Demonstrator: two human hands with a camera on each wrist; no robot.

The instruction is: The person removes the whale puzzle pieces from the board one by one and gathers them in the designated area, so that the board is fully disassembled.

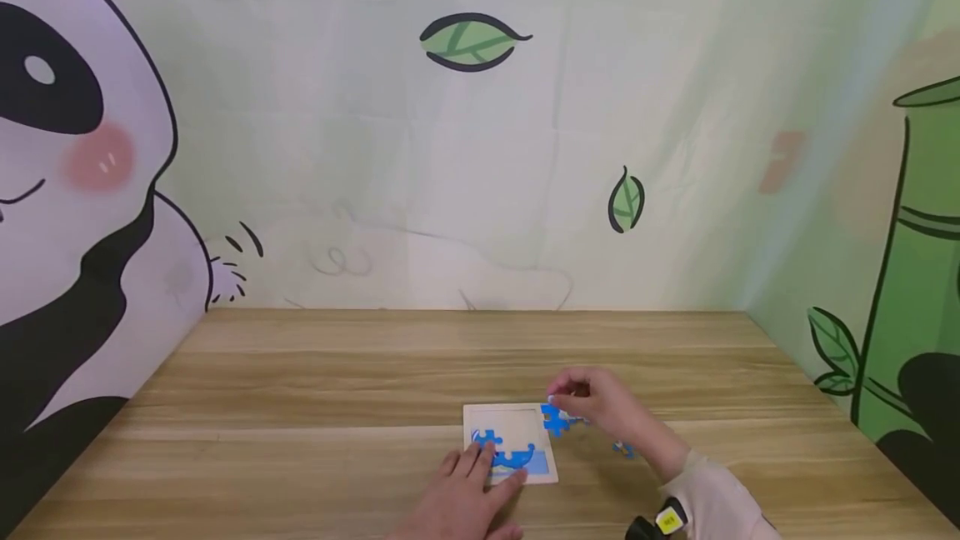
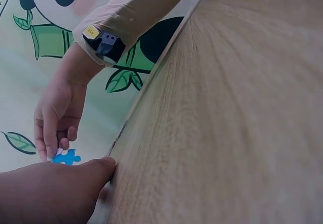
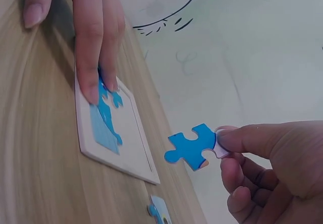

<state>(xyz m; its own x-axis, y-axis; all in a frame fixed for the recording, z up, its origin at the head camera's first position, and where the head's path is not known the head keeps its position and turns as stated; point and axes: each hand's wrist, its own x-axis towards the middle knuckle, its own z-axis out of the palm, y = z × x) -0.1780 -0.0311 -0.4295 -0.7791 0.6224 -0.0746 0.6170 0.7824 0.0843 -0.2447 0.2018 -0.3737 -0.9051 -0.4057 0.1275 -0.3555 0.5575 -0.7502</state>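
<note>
1 tray (image 1: 522, 426) – 2 hands (image 1: 603, 398) – sev. pcs (image 3: 191, 148)

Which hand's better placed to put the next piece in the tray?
Right, I'd say. The right hand pinches a blue puzzle piece close to the tray. The left hand rests on the laid pieces, so it looks better suited to steadying.

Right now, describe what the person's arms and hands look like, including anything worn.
The right hand wears no glove; a pale long sleeve covers that forearm. A black device sits at the wrist, with a yellow label whose dark marking is too small to read. The left hand is ungloved too; its sleeve is out of view.
</note>
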